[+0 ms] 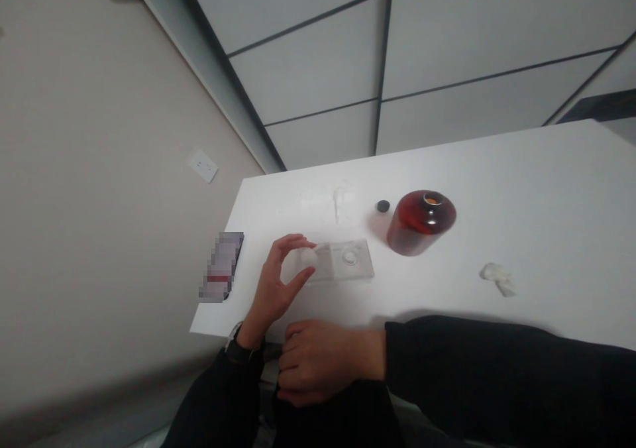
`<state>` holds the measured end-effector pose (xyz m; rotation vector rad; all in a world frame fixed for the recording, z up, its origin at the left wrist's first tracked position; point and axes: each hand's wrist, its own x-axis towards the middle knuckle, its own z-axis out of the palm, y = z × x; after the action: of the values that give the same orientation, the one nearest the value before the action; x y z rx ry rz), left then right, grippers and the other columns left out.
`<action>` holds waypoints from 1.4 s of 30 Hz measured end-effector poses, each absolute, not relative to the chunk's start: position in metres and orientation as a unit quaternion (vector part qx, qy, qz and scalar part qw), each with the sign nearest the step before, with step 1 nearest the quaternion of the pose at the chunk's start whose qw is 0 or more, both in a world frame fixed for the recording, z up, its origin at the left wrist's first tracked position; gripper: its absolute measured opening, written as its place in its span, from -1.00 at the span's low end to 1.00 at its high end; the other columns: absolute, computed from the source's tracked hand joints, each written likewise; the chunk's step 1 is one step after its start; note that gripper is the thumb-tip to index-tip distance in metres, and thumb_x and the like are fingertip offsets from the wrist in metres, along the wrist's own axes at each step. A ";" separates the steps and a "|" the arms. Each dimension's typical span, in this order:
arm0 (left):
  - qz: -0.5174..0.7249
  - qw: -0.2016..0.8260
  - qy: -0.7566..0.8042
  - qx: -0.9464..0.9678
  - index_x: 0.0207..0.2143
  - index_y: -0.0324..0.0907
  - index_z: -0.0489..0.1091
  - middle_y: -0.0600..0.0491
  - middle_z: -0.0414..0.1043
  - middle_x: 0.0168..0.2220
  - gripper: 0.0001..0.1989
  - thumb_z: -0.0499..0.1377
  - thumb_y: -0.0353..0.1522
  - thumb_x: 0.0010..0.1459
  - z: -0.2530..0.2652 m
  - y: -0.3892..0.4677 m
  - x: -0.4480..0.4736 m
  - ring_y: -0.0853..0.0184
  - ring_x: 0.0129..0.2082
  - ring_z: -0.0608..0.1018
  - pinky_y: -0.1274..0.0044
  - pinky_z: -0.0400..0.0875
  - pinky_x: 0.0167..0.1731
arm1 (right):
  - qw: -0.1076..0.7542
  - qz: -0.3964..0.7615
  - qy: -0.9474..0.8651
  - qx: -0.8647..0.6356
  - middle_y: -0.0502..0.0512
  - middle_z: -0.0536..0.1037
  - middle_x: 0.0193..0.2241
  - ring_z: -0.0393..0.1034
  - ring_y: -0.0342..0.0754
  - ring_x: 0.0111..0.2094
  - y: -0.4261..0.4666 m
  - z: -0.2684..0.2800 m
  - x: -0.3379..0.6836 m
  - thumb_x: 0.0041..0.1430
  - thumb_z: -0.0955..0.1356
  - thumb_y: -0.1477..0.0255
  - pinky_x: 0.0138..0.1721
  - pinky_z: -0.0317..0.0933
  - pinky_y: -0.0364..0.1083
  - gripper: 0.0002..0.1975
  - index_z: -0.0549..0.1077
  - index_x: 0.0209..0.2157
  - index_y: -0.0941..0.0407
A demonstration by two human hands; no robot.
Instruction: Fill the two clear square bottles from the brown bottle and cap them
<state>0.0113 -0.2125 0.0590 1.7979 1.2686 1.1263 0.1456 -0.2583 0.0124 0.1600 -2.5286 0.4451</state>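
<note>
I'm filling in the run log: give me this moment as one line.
left hand: pinching end of clear plastic tray | right hand: closed, at table edge | red bottle: open, black cap beside it

A white bench (pixel 546 189) carries everything here, its surface plain and matte. Near the middle stands a round glass bottle (pixel 421 221) of red-brown liquid, its mouth uncapped. At ten o'clock from the bottle, just beside it, lies a small black cap (pixel 382 205). At eight o'clock from the bottle lies a flat clear plastic tray (pixel 342 260) with a round well in it. Beyond the tray, toward twelve o'clock, stands something small and transparent (pixel 340 204), perhaps a glass, too faint to tell. At four o'clock from the bottle, well apart, lies a crumpled white wad (pixel 497 278). A dark flat object (pixel 223 265) rests at the bench's left edge.
</note>
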 end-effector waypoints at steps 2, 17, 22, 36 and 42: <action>0.438 0.355 0.471 0.678 0.22 0.13 0.37 -0.04 0.51 0.12 -0.41 0.44 -0.22 0.18 0.054 -0.210 0.013 0.06 0.25 0.52 0.11 0.25 0.43 | 0.284 0.174 -0.941 0.053 -0.04 0.61 -0.49 0.47 -0.09 -0.41 -0.258 0.011 0.146 0.45 0.32 0.31 -0.20 0.28 -0.01 -0.68 0.53 -0.40 0.10; 0.474 0.454 0.432 0.619 -0.09 -0.07 0.44 0.00 0.50 -0.02 -0.56 0.47 -0.08 0.14 0.035 -0.198 0.022 0.14 0.06 0.53 0.31 0.37 0.15 | 0.335 0.236 -0.912 -0.028 -0.11 0.46 -0.70 0.32 -0.14 -0.63 -0.251 -0.009 0.140 0.41 0.32 0.24 -0.36 0.27 -0.04 -0.53 0.44 -0.61 0.05; 0.473 0.457 0.436 0.615 -0.11 -0.07 0.41 0.00 0.50 -0.02 -0.55 0.48 -0.08 0.12 0.032 -0.197 0.022 0.14 0.06 0.53 0.31 0.36 0.14 | 0.309 0.229 -0.923 -0.032 -0.11 0.50 -0.68 0.36 -0.14 -0.61 -0.250 -0.006 0.140 0.43 0.31 0.25 -0.36 0.29 -0.05 -0.54 0.47 -0.59 0.06; 0.434 0.418 0.415 0.681 -0.06 -0.04 0.54 -0.03 0.52 0.03 -0.71 0.39 -0.14 0.25 0.032 -0.190 0.015 0.11 0.14 0.53 0.25 0.37 0.24 | 0.186 0.177 -0.966 -0.037 -0.14 0.61 -0.58 0.47 -0.15 -0.51 -0.242 0.016 0.142 0.48 0.29 0.18 -0.37 0.36 -0.09 -0.48 0.53 -0.58 0.02; 0.443 0.419 0.415 0.675 -0.10 -0.04 0.54 -0.01 0.51 0.01 -0.76 0.38 -0.16 0.27 0.036 -0.192 0.017 0.14 0.13 0.52 0.29 0.36 0.23 | 0.169 0.179 -0.969 -0.033 -0.11 0.63 -0.57 0.50 -0.13 -0.49 -0.242 0.017 0.142 0.47 0.30 0.13 -0.37 0.36 -0.06 -0.49 0.56 -0.54 0.04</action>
<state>0.0174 -0.1923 0.0358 1.6939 1.0406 1.1124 0.1416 -0.2422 0.0166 -0.0941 -2.7537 0.5081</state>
